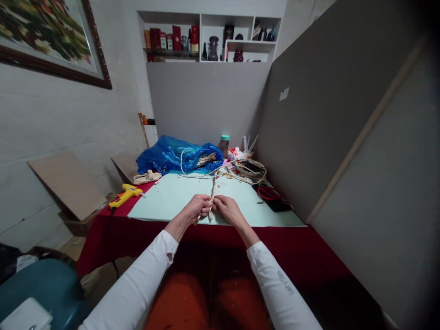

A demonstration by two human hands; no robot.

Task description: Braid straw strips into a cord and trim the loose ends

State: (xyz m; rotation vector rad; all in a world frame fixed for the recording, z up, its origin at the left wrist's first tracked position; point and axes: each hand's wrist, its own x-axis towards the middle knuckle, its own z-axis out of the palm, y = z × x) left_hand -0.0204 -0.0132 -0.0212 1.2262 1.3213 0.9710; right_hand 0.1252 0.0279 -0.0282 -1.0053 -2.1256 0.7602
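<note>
Pale walls and gray panels enclose a corner where a white shelf unit [200, 36] holds boxes and vases above a counter [103, 233] draped in dark red cloth. Over the cloth lies a pale green sheet [172, 197], and at its near edge, in the middle, is a braided straw strand [213, 185]. Its lower end hangs below the fingers; its upper part runs away toward the loose straw behind. Both hands are on it: the left hand [196, 208] grips it with curled fingers, while the right hand [229, 210] pinches it from the other side — the two nearly touching. Behind them sits a crumpled blue plastic bag [168, 156] with straw at its mouth, and to the right a coil of cord [260, 176]. Red-handled scissors [269, 192] lie at the right; a yellow glue gun [125, 195] rests at the left.
</note>
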